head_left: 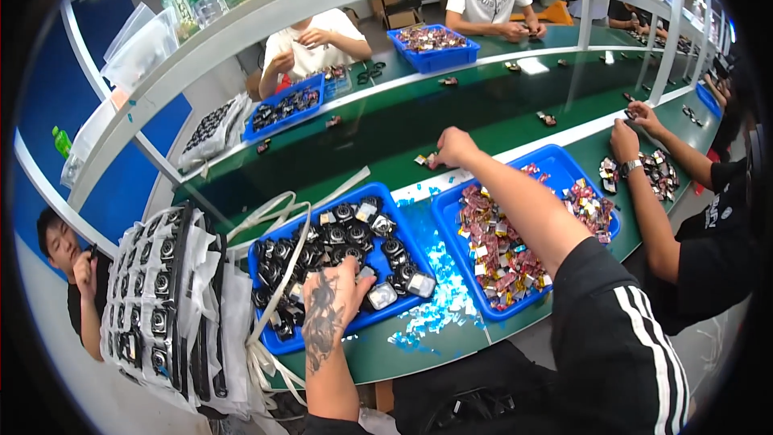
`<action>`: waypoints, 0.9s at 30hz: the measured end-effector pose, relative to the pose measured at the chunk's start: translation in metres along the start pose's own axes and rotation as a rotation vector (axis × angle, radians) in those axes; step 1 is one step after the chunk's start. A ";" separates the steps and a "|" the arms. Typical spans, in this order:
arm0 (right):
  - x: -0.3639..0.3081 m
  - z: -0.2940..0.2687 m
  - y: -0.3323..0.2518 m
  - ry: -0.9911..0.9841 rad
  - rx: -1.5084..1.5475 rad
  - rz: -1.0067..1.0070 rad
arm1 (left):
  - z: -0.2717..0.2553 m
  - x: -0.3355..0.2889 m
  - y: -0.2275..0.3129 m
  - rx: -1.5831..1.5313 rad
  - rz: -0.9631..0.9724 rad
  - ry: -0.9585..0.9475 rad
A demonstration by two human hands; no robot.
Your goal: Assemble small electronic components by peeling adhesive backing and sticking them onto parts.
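Note:
My left hand [336, 294] reaches palm down into a blue tray [378, 189] of black round-lensed parts [345, 211] that look like small camera modules. Its thumb stands apart from the fingers, whose tips are partly hidden among the parts. Stretched out ahead, my right hand [457, 148] is closed over the green conveyor belt [386, 133], fingertips on a small pink-and-white component [429, 161]. Under my right forearm lies a second blue tray [493, 314], heaped with similar pink, white and yellow components [491, 250].
Blue and white scraps [439, 298] litter the bench between the trays. Pale straps [282, 282] cross the left tray beside stacked parts trays [157, 298]. A co-worker's hands [632, 125] are busy at right; others sit across the belt. A metal frame [322, 12] spans overhead.

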State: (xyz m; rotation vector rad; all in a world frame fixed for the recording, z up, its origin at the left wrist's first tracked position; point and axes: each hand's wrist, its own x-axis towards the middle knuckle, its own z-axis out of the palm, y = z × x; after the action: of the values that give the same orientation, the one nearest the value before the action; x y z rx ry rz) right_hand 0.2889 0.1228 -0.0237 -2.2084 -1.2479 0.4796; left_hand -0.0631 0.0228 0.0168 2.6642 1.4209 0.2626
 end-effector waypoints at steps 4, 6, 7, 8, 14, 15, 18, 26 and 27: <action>-0.005 -0.009 -0.005 0.103 -0.204 -0.141 | 0.014 0.002 -0.014 -0.149 0.166 0.167; -0.031 -0.026 -0.016 0.153 -0.192 -0.356 | 0.024 0.011 -0.017 -0.174 0.268 0.258; -0.046 -0.038 -0.021 0.128 -0.146 -0.433 | 0.027 0.014 -0.017 -0.189 0.335 0.311; -0.066 -0.039 -0.037 0.004 -0.142 -0.513 | 0.025 0.010 -0.019 -0.197 0.239 0.251; -0.175 -0.055 -0.056 -0.358 -0.198 -0.804 | 0.013 0.024 -0.009 -0.156 -0.026 0.171; -0.190 -0.056 -0.061 -0.400 -0.212 -0.792 | 0.014 0.022 -0.008 -0.157 -0.027 0.171; -0.215 -0.028 -0.046 -0.405 -0.293 -0.760 | 0.018 0.027 0.001 -0.177 0.021 0.197; -0.230 -0.008 -0.037 -0.264 -0.103 -0.658 | 0.026 0.023 0.029 -0.908 -0.005 -0.021; -0.230 -0.009 -0.034 -0.160 -0.022 -0.676 | 0.025 0.024 0.037 -0.963 0.009 -0.111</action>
State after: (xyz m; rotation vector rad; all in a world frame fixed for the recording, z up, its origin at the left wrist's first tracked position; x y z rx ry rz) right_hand 0.1558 -0.0642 0.0130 -1.6353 -1.9706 0.3653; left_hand -0.0147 0.0216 0.0016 1.8490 0.8962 0.6015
